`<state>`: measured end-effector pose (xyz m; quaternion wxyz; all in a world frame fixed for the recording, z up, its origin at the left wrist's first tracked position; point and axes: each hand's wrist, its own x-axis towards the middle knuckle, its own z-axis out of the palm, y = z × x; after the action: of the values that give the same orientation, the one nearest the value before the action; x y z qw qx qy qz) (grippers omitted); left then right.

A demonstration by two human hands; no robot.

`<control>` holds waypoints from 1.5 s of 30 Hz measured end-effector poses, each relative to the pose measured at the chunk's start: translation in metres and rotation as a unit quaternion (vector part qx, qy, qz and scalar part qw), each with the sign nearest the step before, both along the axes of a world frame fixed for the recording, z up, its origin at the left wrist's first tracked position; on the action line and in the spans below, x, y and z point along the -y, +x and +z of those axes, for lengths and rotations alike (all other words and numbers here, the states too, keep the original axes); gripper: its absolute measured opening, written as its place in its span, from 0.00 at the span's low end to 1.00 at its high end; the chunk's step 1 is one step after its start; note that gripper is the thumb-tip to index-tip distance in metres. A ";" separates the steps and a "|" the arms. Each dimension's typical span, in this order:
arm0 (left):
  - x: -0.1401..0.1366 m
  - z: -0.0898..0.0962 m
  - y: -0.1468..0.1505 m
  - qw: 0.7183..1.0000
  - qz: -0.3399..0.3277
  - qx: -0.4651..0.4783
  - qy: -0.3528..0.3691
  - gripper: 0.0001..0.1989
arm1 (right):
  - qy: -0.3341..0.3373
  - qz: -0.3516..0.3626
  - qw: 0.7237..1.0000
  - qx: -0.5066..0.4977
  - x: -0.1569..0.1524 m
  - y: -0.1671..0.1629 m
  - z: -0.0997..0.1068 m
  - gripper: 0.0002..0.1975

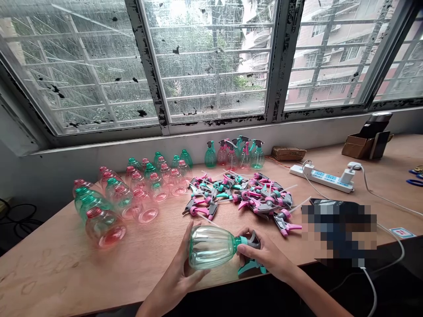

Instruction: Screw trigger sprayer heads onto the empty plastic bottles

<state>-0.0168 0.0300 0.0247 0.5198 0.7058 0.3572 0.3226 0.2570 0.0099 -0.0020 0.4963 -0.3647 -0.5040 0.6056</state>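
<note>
Near the table's front edge, a clear green bottle (211,247) lies on its side in the air, its neck pointing right. My left hand (180,268) is wrapped round its base end. At the neck, the fingers of my right hand (264,253) are closed on a grey and teal trigger spray head (254,240), which meets the bottle's mouth. A teal trigger piece (251,267) shows below the right hand; whether it belongs to the same head I cannot tell. Beyond my hands lies a pile of loose pink, teal and grey spray heads (261,196) with thin tubes.
Several capless pink bottles (105,229) and green bottles (89,200) stand at the left. Bottles with spray heads (210,155) line the window wall. To the right are a power strip (322,177), a blurred dark device (337,231) with a cable, and a cardboard box (358,145).
</note>
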 end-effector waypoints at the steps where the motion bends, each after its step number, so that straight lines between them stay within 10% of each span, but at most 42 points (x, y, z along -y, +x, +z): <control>1: 0.000 -0.001 0.000 1.000 -0.001 0.000 -0.003 0.49 | 0.001 0.001 1.000 0.002 0.000 0.000 0.000 0.19; 45: 0.001 -0.003 -0.002 1.000 0.006 0.006 -0.005 0.52 | -0.005 0.011 1.000 -0.009 0.002 -0.001 0.005 0.19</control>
<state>-0.0186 0.0294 0.0216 0.5235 0.6992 0.3602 0.3277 0.2559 0.0084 0.0030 0.4923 -0.3561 -0.5006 0.6166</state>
